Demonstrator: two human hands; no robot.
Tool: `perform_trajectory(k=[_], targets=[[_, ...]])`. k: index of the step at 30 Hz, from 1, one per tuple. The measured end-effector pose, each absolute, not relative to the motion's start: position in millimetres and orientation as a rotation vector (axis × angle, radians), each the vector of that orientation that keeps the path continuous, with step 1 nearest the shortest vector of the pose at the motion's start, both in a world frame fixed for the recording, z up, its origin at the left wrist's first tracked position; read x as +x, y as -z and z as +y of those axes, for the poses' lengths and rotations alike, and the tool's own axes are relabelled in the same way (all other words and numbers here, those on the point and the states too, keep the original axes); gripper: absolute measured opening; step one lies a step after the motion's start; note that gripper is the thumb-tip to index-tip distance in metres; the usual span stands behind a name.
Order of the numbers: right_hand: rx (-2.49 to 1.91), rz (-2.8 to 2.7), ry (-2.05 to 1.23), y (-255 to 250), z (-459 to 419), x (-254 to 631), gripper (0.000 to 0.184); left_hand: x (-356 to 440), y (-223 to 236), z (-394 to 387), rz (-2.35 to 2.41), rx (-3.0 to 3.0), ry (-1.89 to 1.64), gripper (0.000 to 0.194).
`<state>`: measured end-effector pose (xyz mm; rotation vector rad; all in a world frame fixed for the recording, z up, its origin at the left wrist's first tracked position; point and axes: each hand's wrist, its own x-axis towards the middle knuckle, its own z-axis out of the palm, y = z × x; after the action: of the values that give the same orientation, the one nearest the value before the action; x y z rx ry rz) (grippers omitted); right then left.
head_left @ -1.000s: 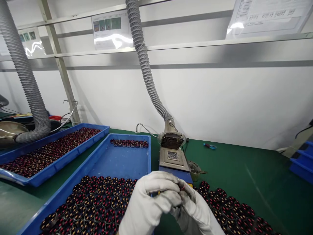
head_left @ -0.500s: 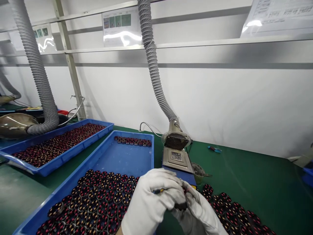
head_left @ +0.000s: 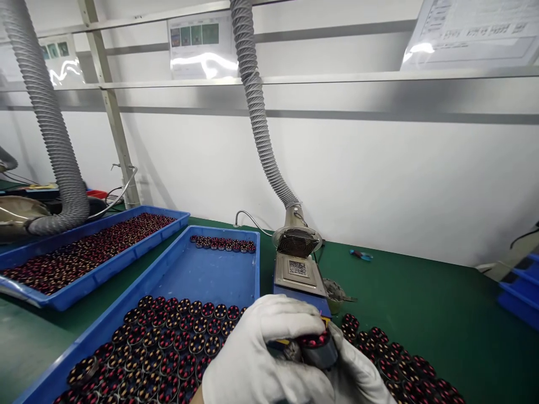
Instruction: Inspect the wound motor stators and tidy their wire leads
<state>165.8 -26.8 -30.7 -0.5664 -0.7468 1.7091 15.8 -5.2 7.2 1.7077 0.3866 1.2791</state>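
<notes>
A small dark cylindrical part (head_left: pixel 319 352) with red tips on its top face sits between my two white-gloved hands, low in the middle of the view. My left hand (head_left: pixel 265 356) curls around its left side and over its top. The fingers of my right hand (head_left: pixel 357 365) press against its right side, partly hidden. Left of my hands, a blue tray (head_left: pixel 219 275) carries many similar round parts (head_left: pixel 185 342) with red or yellowish tips. More of these parts (head_left: pixel 400 365) lie loose on the green table at right.
Beyond my hands stands a metal-topped device (head_left: pixel 298 275) under the hood of a grey flexible duct (head_left: pixel 261 123). A small pot (head_left: pixel 334 292) sits beside it. Blue-handled pliers (head_left: pixel 361 255) lie on the green table (head_left: pixel 412 286). Another full blue tray (head_left: pixel 181 219) is at left, blue bins (head_left: pixel 522 292) at right.
The view has turned slightly right. My hands have shifted their hold, so the dark part's side and red-tipped top now show between them.
</notes>
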Motion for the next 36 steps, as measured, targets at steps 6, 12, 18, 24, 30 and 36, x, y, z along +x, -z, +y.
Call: perform_trajectory(k=[6, 12, 18, 24, 30, 36], targets=[[-0.523, -0.766, -1.857, 15, -31, 155, 0.029, 23, -1, 1, 0.505, 1.164, -1.349, 0.005], [-0.465, -0.705, -1.821, 11, -36, 159, 0.027, 11, 1, 3, 0.562, 1.170, -1.255, 0.021], [-0.480, -0.700, -1.852, 15, -31, 163, 0.029, 20, -11, -7, 0.573, 1.302, -1.228, 0.022], [-0.570, -0.723, -1.830, 32, -28, 172, 0.031, 11, 0, -3, 0.439, 1.094, -1.434, 0.007], [-0.600, -0.854, -1.803, 51, -15, 182, 0.043, 8, -10, -9, 0.644, 1.319, -1.146, 0.023], [-0.749, -0.945, -1.180, 40, -17, 156, 0.036, 16, -5, -10, 0.526, 1.120, -1.383, 0.021]])
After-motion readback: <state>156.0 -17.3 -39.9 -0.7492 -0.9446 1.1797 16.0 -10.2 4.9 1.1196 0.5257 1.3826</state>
